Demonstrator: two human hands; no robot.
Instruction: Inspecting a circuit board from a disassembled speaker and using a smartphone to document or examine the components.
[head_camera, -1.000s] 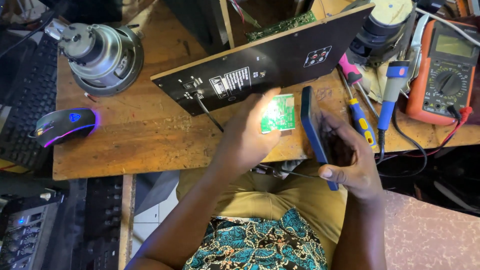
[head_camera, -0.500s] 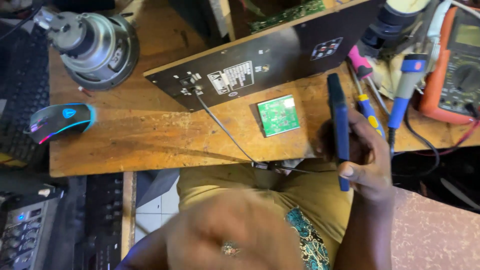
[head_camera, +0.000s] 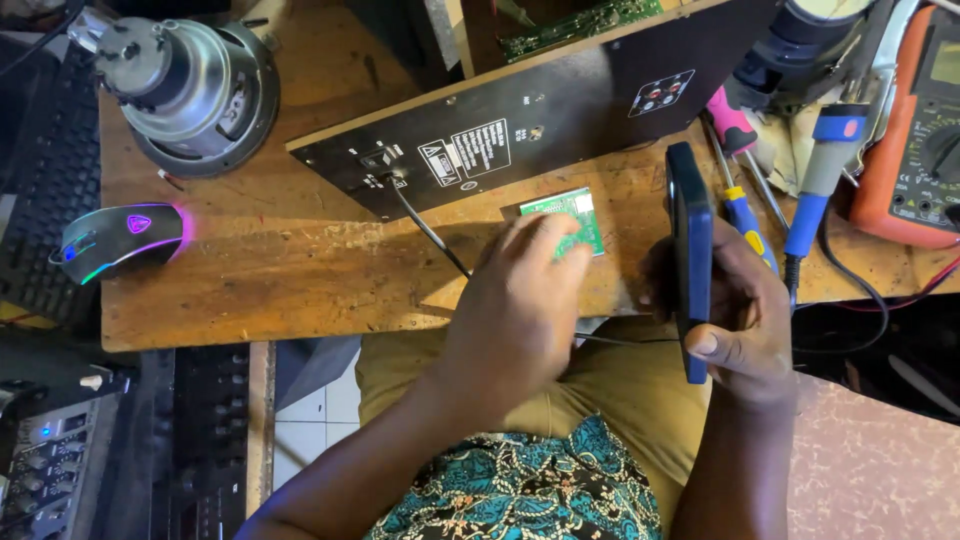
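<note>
My left hand (head_camera: 520, 300) reaches over the front edge of the wooden bench (head_camera: 290, 270), its fingertips resting on a small green circuit board (head_camera: 570, 212) that lies flat there. My right hand (head_camera: 740, 320) holds a dark blue phone (head_camera: 690, 255) on edge, thumb across its lower end. Just behind the circuit board lies a black panel (head_camera: 530, 120) with sockets and labels, and a black cable (head_camera: 430, 230) runs from it toward my lap.
A loose speaker driver (head_camera: 190, 90) sits at the back left. A lit computer mouse (head_camera: 120, 240) and a black keyboard (head_camera: 40, 200) are at the left. Screwdrivers (head_camera: 740, 170), a blue soldering iron (head_camera: 815, 190) and an orange multimeter (head_camera: 915, 130) crowd the right.
My left hand, which had dropped toward my lap half a second ago, has come back up onto the circuit board. The phone stays in my right hand.
</note>
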